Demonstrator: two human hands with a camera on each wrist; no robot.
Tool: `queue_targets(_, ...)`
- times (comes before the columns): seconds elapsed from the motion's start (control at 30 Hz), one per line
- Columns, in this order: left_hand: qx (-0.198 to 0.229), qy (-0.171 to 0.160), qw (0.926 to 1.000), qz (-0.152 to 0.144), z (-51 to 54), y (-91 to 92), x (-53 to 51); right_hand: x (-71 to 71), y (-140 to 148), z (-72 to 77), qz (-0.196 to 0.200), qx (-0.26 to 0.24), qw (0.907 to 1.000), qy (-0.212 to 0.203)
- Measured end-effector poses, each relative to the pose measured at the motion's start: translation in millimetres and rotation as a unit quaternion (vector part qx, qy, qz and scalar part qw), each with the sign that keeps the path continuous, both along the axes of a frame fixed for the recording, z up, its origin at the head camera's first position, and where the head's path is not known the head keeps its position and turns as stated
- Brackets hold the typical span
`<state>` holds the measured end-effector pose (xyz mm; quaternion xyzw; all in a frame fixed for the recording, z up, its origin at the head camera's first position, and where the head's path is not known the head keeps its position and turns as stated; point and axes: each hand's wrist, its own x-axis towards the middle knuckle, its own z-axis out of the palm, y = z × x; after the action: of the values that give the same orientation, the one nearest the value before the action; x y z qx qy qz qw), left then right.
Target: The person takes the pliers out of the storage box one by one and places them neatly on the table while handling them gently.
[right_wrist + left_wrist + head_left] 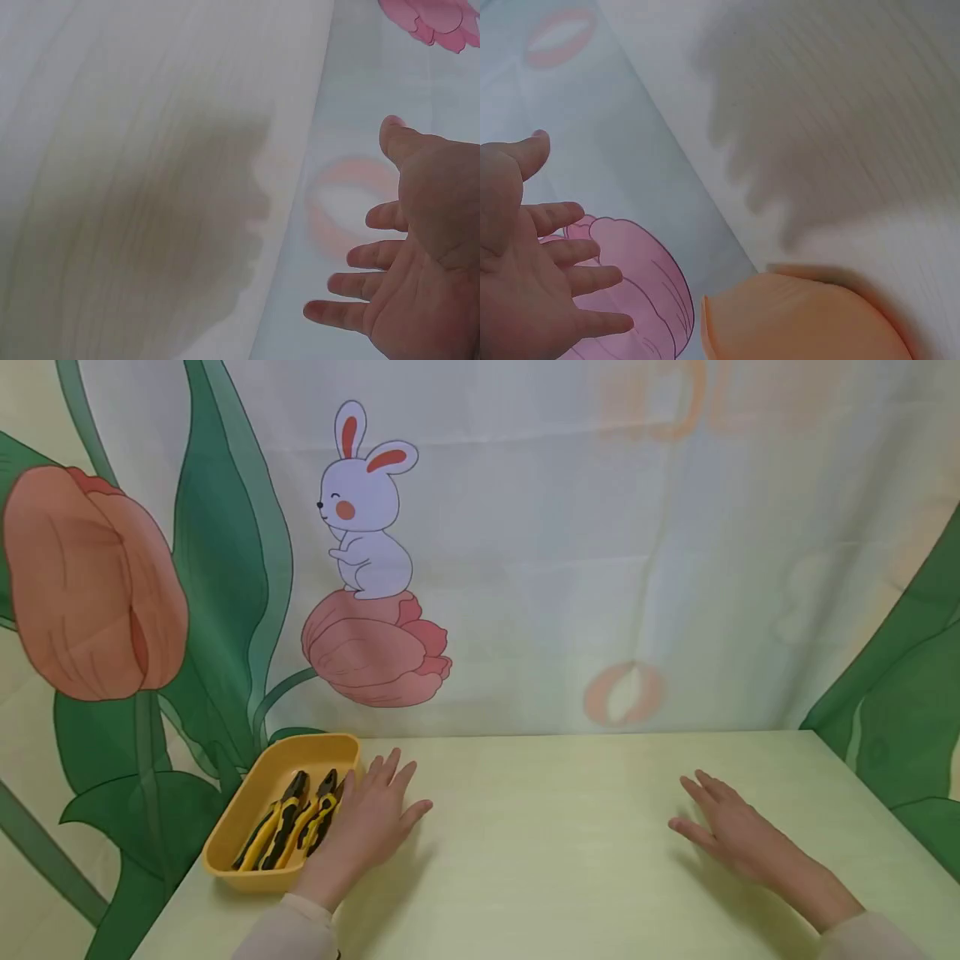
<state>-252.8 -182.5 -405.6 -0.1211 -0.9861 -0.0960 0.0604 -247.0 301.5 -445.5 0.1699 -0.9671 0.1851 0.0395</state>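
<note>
Far left, one big orange tulip point(93, 585) is seen, printed on the backdrop point(510, 527). Next along, one yellow tray point(255, 882) is found at the table's left end, and inside it pliers point(288, 818) with black-and-yellow handles are laid side by side. Two dark heads can be counted; whether a third pair is covered by the hand cannot be told. Then one left hand point(367, 818), by which the tray's right side is partly hidden from the head camera: four fingers and one thumb are spread, all released, palm turned down, and a shadow is cast on the table point(555, 835). Above, one white rabbit point(363, 497) is pictured, seated on one pink tulip point(375, 652). Across the table's pale top, and over on the right, one right hand point(738, 835) is held out, well apart from the tray. Four fingers and one thumb are counted there too, loosely extended, grip released. Two pale sleeves point(288, 931) are seen, one at each wrist.
</note>
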Motion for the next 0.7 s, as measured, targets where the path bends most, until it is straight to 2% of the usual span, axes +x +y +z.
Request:
queue_targets(0.17,0.005,0.032,0.9995,0.005,6.5,-17.9,9.8,6.0,-20,1.6,0.014,0.002,0.9999,0.003)
queue_targets(0.37,0.018,0.055,0.9982,0.014,12.8,-39.1,18.1,11.9,-41,4.3,0.03,0.013,0.9994,0.012)
queue_targets(0.5,0.026,0.068,0.997,0.025,13.9,-54.0,22.5,16.0,-58,6.3,0.043,0.017,0.9983,0.036)
queue_targets(0.7,0.045,0.065,0.9955,0.053,17.3,-77.7,23.3,21.1,-88,7.8,0.07,0.017,0.9933,0.091)
